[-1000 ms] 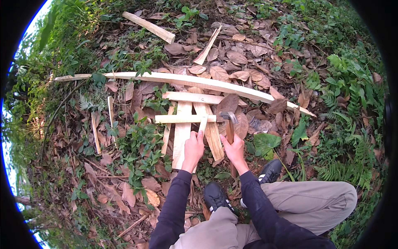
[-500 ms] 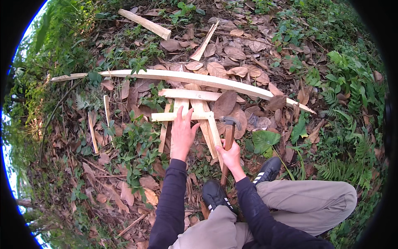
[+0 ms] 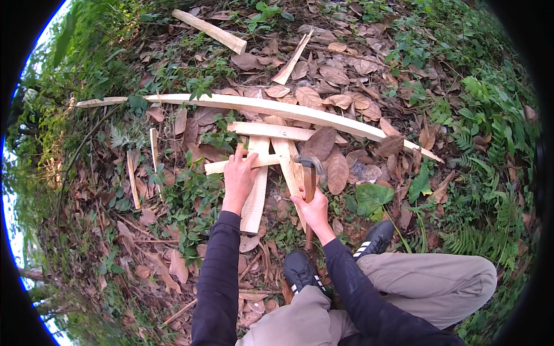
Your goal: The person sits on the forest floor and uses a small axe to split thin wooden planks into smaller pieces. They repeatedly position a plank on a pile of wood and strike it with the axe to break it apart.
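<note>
My left hand [image 3: 238, 179] is closed around a short wooden strip [image 3: 215, 168], whose right end meets the top of a longer slanting strip [image 3: 293, 179]. In my right hand [image 3: 315, 212] is a claw hammer [image 3: 310, 187], gripped by its brown handle with the metal head up. The right thumb and fingertips are close against the slanting strip; whether they also pinch it I cannot tell. Under the short strip lies a flat pale board [image 3: 254, 202]. Just beyond, another wooden piece [image 3: 271, 131] lies crosswise over the boards.
A long, narrow plank [image 3: 259, 106] stretches across the leafy ground beyond the boards. Farther off lie a thick wooden piece [image 3: 210, 30] and a split offcut [image 3: 293, 57]. Two thin sticks [image 3: 154, 155] are at the left. My shoes [image 3: 301, 270] are close by, with ferns [image 3: 502, 225] at the right.
My left hand has gone from spread fingers on the short strip to a closed grip. The strip has tilted, its left end lower. The hammer has shifted slightly left and closer to the slanting strip.
</note>
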Tool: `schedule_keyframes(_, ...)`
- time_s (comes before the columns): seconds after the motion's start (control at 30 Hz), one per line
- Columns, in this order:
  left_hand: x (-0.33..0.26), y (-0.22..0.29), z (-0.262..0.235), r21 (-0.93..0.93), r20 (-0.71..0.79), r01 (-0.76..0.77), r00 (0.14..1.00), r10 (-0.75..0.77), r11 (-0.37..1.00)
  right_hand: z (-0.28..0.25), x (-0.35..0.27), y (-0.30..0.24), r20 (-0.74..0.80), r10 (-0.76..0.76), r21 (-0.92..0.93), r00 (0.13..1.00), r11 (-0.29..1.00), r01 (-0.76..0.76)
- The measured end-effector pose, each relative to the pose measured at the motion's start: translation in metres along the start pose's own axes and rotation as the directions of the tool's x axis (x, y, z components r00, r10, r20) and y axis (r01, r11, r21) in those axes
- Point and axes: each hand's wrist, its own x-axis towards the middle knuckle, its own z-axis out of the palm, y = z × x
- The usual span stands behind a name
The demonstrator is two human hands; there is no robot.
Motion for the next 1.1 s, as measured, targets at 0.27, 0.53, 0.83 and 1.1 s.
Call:
schedule_keyframes(0.27, -0.029, 0.090, 0.027, -0.533, 0.191, 0.524, 0.839, -0.509, 0.664, 0.006, -0.005, 0.015, -0.066, 0.052, -0.018, 0.996, 0.998, -0.054)
schedule_keyframes(0.53, -0.026, 0.107, 0.054, -0.552, 0.126, 0.530, 0.816, -0.564, 0.644, 0.008, -0.002, 0.000, -0.139, 0.169, -0.128, 0.976, 0.974, -0.187)
schedule_keyframes(0.83, -0.018, 0.111, 0.055, -0.606, 0.199, 0.572, 0.782, -0.591, 0.553, 0.003, 0.003, 0.013, -0.155, 0.150, -0.096, 0.976, 0.982, -0.166)
schedule_keyframes(1.1, -0.022, 0.120, 0.051, -0.549, 0.293, 0.636, 0.755, -0.587, 0.543, 0.006, -0.001, 0.009, -0.155, 0.131, -0.008, 0.979, 0.991, -0.134)
